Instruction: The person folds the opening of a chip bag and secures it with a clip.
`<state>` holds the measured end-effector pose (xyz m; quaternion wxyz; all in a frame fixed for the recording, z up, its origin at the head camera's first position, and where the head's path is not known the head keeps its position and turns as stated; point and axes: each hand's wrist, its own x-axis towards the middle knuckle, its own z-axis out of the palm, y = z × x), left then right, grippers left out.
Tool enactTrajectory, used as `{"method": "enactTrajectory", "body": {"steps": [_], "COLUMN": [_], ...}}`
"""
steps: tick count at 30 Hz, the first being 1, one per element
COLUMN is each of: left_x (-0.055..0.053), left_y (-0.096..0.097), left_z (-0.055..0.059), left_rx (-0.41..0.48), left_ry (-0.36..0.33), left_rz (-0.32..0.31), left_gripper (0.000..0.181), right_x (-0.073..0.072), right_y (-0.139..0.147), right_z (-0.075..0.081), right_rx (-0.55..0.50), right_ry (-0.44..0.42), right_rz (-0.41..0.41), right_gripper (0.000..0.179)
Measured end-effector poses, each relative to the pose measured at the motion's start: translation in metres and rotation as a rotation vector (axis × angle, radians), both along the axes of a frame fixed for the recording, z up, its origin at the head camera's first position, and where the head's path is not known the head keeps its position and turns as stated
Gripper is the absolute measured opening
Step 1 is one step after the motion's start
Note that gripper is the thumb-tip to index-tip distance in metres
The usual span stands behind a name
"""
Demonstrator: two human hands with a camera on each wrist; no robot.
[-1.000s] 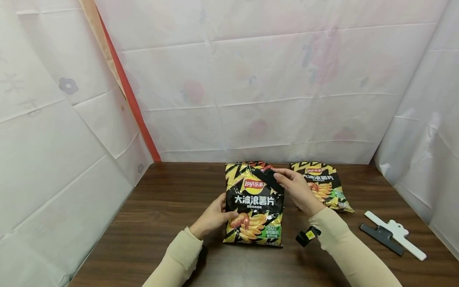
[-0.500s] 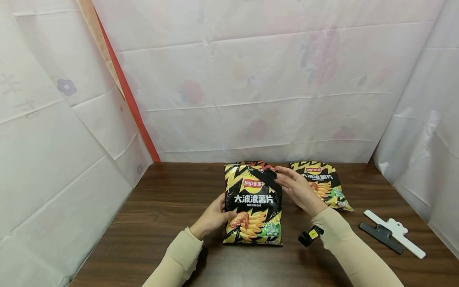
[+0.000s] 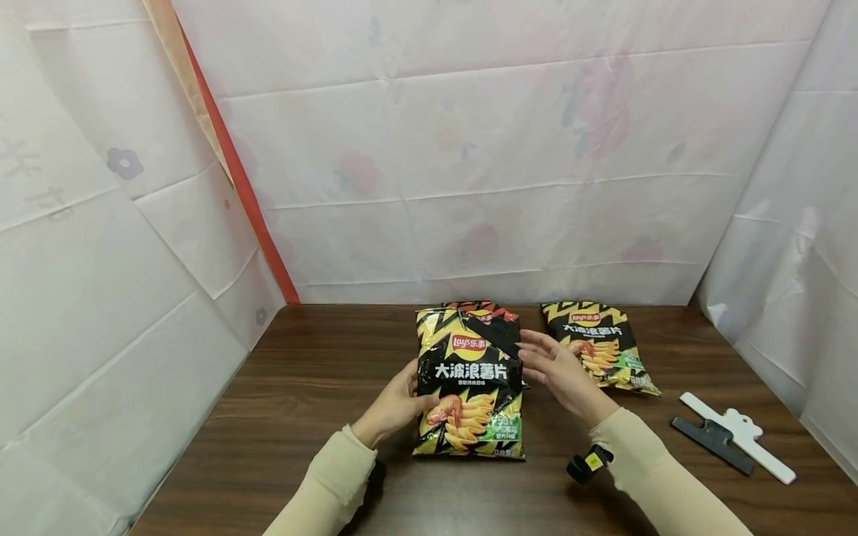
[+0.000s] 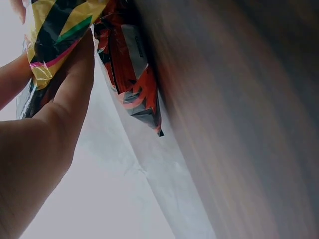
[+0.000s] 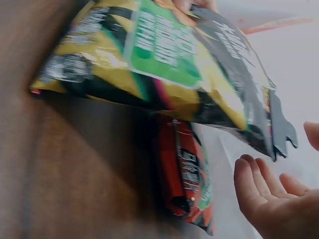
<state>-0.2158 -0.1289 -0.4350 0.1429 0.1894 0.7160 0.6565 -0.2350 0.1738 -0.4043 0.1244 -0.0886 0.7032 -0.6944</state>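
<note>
Gripping the glossy black-and-yellow plastic chip bag (image 3: 471, 391), likely light, slippery and crushable, the left hand (image 3: 394, 406) sensibly holds its side edge, the right hand (image 3: 561, 374) relaxed just beside.

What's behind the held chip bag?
A red chip bag; in the head view its top shows past the held bag, which covers most of the rest.

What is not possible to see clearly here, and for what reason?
- Head view: most of the red Lay's chip bag, behind the yellow-and-black Lay's bag.
- Head view: some fingers of the left hand, behind that bag.
- Right wrist view: part of the right hand, cut off by the right edge.
</note>
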Motion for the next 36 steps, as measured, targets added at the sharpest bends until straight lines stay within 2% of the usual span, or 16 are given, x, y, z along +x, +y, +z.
{"method": "enactTrajectory", "body": {"steps": [7, 12, 16, 23, 27, 36], "left_x": [0.0, 0.001, 0.001, 0.0, 0.0, 0.001], "left_y": [-0.005, -0.012, -0.016, -0.022, -0.028, -0.042], "left_z": [0.002, 0.003, 0.005, 0.005, 0.006, 0.009], "left_rx": [-0.029, -0.041, -0.056, -0.055, -0.082, -0.079], "left_ry": [0.007, 0.009, 0.013, 0.025, 0.04, 0.013], "left_rz": [0.044, 0.066, 0.087, 0.09, 0.115, 0.146], "left_gripper": [0.068, 0.069, 0.07, 0.07, 0.072, 0.072], "right_x": [0.01, 0.016, 0.019, 0.02, 0.02, 0.017], "right_y": [-0.01, -0.019, -0.025, -0.035, -0.04, -0.054], "right_z": [-0.012, -0.017, -0.019, -0.021, -0.022, -0.025], "right_rx": [0.131, 0.186, 0.164, 0.139, 0.116, 0.088], "right_ry": [-0.005, 0.005, 0.021, 0.017, 0.012, 0.016], "right_rz": [-0.018, 0.025, 0.055, 0.045, 0.06, 0.109], "right_gripper": [0.067, 0.072, 0.073, 0.076, 0.08, 0.09]}}
